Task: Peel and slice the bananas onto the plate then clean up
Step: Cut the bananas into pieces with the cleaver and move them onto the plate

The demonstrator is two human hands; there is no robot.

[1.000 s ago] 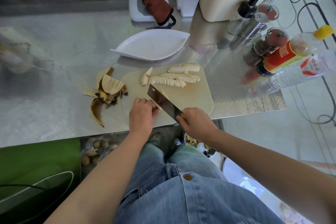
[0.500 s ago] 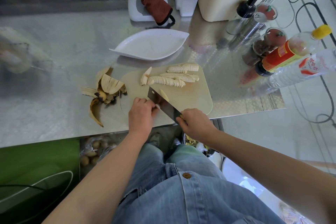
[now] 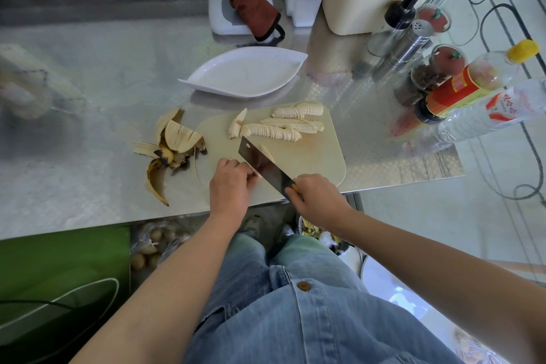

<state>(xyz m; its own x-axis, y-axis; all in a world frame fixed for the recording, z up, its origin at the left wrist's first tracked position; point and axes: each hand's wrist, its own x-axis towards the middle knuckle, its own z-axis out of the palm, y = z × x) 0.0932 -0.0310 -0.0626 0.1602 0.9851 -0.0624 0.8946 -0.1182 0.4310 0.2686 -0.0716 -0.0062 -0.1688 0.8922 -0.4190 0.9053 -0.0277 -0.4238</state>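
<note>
A beige cutting board point(image 3: 319, 154) lies on the steel counter. Rows of sliced banana point(image 3: 283, 127) lie along its far side. My right hand point(image 3: 316, 198) grips the handle of a cleaver point(image 3: 260, 164), whose blade angles across the board's near left part. My left hand point(image 3: 233, 183) holds down a peeled banana piece point(image 3: 267, 152) against the blade; most of that piece is hidden by my fingers and the blade. An empty white leaf-shaped plate point(image 3: 245, 74) sits just beyond the board. Banana peels point(image 3: 168, 151) lie left of the board.
Bottles, jars and metal shakers point(image 3: 437, 74) crowd the counter's right side. A cream bin point(image 3: 363, 9) and a white box with a brown cloth point(image 3: 251, 12) stand at the back. A bin with scraps point(image 3: 322, 233) sits below the counter edge.
The cleaver has shifted slightly nearer my left hand along the banana piece between cuts. Both hands stay in nearly the same place.
</note>
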